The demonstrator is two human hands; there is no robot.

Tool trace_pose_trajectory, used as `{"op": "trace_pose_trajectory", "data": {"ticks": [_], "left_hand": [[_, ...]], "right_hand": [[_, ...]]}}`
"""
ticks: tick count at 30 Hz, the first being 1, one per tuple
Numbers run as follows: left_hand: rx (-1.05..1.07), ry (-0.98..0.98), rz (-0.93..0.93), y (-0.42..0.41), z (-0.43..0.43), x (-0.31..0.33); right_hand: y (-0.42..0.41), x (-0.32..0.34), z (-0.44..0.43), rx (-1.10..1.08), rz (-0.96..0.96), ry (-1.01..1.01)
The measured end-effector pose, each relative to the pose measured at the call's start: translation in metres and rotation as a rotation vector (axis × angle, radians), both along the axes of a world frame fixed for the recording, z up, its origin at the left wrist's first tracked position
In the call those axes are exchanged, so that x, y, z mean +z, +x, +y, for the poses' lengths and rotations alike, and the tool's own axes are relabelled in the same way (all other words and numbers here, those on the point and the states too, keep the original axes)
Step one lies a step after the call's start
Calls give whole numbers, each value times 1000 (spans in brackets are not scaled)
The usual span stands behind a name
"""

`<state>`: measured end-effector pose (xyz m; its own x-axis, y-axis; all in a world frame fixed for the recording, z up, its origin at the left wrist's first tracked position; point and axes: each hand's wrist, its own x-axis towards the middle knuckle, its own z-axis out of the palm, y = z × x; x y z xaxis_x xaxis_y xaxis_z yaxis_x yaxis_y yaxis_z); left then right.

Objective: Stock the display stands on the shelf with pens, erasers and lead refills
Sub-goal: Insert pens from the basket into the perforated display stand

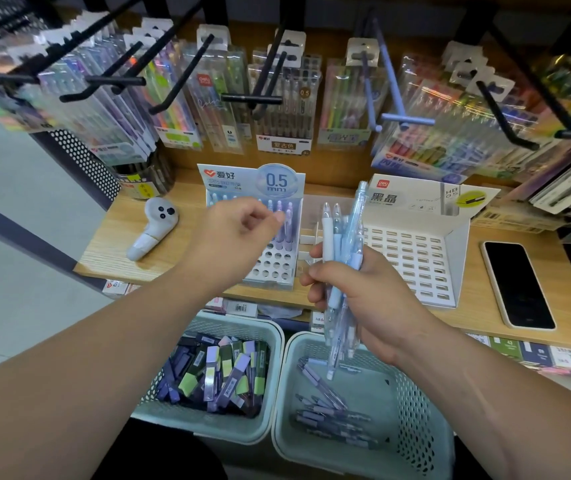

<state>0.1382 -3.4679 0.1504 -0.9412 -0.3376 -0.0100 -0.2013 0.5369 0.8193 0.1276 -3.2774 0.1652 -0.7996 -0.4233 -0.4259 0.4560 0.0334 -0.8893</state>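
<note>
I am watching my right hand [374, 299] gripping a bundle of pale blue and white pens [337, 244], fingers curling around the barrels and the tips pointing down over the right basket [412, 410]. More purple pens [329, 414] are lying loose in that basket. My left hand [235, 230] is hovering over the pen stand [270, 268] on the shelf [159, 251], fingers curling with thumb and forefinger meeting just beside the purple pens [289, 223] standing in its far row. I cannot tell whether it is pinching one. The near holes of the stand are sitting open. To the right, the white lead refill stand [415, 261] is showing rows of slots. The left basket [207, 432] is holding boxed lead refills [221, 372]. A phone [516, 285] is lying far right on the shelf, and a white controller [154, 230] is lying at its left.
</note>
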Motion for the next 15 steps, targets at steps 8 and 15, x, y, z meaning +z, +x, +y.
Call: {"op": "trace_pose_trajectory", "data": {"ticks": [8,15], "left_hand": [[-146,525,-14,15,33,7],[-85,286,-64,18,42,2]], "right_hand": [[5,-3,-4,84,66,6],[9,-11,-5,112,203,144]]}}
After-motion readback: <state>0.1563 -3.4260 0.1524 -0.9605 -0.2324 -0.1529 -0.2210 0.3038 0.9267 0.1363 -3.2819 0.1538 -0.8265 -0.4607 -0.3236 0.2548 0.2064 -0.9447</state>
